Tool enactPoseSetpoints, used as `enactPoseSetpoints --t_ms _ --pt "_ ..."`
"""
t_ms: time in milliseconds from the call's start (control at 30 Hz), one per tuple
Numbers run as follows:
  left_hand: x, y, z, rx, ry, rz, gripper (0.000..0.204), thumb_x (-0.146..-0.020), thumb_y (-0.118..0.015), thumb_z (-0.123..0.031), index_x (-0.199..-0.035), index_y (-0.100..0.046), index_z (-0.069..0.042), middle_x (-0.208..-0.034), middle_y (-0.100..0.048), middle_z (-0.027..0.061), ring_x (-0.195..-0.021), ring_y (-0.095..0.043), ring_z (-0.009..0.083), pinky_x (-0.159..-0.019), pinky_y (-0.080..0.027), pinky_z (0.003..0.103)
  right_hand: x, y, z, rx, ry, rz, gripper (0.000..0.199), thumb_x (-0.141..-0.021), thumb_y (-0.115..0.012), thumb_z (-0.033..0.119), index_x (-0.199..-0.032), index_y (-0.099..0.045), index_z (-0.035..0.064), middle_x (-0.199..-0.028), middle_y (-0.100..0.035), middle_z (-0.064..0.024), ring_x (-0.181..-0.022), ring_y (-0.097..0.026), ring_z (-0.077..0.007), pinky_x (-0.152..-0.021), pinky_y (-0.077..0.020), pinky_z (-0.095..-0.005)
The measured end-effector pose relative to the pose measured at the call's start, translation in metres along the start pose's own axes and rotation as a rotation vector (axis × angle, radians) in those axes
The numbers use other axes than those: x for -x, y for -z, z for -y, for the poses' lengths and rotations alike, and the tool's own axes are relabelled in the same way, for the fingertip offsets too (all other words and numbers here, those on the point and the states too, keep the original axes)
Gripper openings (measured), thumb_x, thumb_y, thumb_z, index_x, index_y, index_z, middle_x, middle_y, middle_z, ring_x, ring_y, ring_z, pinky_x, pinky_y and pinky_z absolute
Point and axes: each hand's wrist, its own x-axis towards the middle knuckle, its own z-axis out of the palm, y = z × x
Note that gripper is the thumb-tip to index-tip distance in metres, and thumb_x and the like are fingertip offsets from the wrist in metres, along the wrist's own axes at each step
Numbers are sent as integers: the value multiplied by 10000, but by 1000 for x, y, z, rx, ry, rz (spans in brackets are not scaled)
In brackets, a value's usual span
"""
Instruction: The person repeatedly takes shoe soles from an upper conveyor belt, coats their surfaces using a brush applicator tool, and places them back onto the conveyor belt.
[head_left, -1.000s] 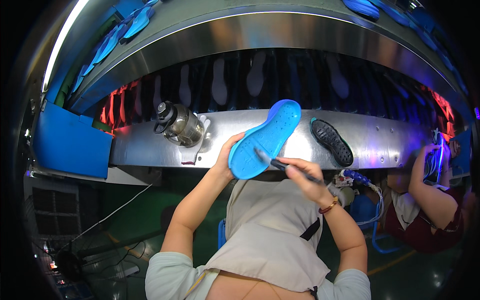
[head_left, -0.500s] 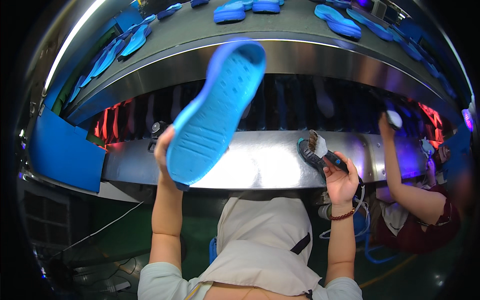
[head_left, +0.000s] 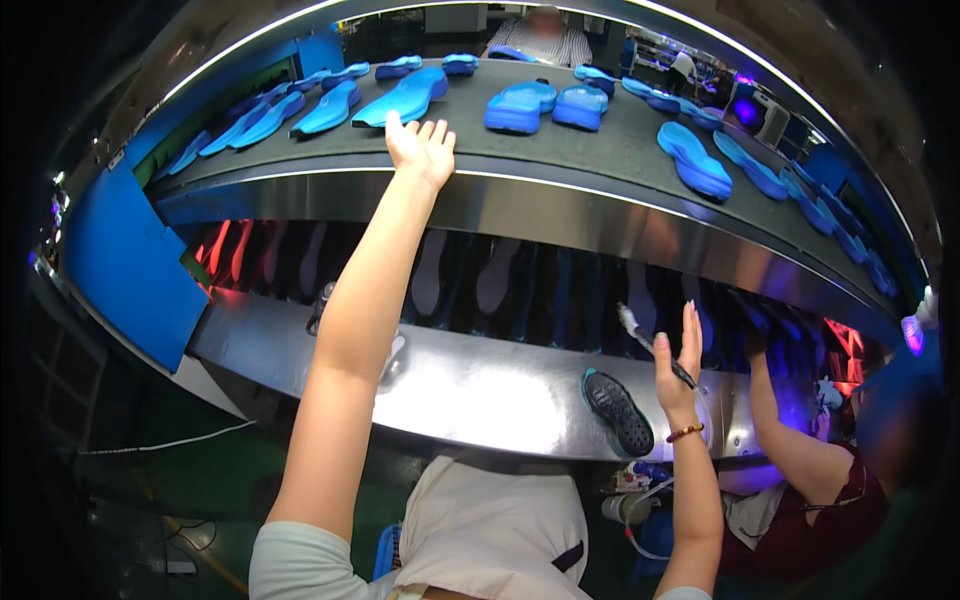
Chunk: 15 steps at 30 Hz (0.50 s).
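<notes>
My left hand (head_left: 420,152) is stretched far forward over the conveyor edge, fingers apart. Its fingertips meet the near end of a blue shoe sole (head_left: 405,98) that lies on the belt; whether they still touch it is hard to tell. In my right hand (head_left: 680,365), held over the steel ledge, a brush (head_left: 640,330) with a pale head and dark handle is tucked at the thumb, while the fingers point up. A thin tube trails from the brush. Beside that hand, a black shoe-shaped piece with holes (head_left: 618,412) lies on the ledge.
Several blue soles (head_left: 520,106) lie along the dark belt (head_left: 600,150). Below it, more soles hang in a dark slot above the steel ledge (head_left: 480,385). A co-worker's arm (head_left: 790,420) reaches in at the right. Another person (head_left: 545,35) is across the belt.
My left hand has carried the blue sole forward from above the ledge onto the belt, and its fingers have opened. My right hand has turned, its fingers now upright, keeping the brush.
</notes>
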Motion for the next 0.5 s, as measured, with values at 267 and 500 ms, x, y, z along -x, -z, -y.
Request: enactPoseSetpoints --t_ms 267,500 --pt "-5 -7 29 -998 -299 196 568 -786 -584 -238 -1249 -386 25 -1330 -341 168 -1215 -341 269 -1002 -260 357 -83 -39 -11 531 402 -9 843 -724 -608 356 -1348 -177 -11 -1416 -134 -201 -1316 -122 -332 -1066 -101 -427" --pt "9 -24 73 -2049 -849 500 627 -700 -639 -210 -1258 -398 -61 -1352 -218 265 -1257 -214 386 -1027 -221 441 -92 -72 -63 672 518 -168 1010 -646 -626 382 -1359 -36 -22 -1430 22 -207 -1322 57 -367 -1060 17 -486"
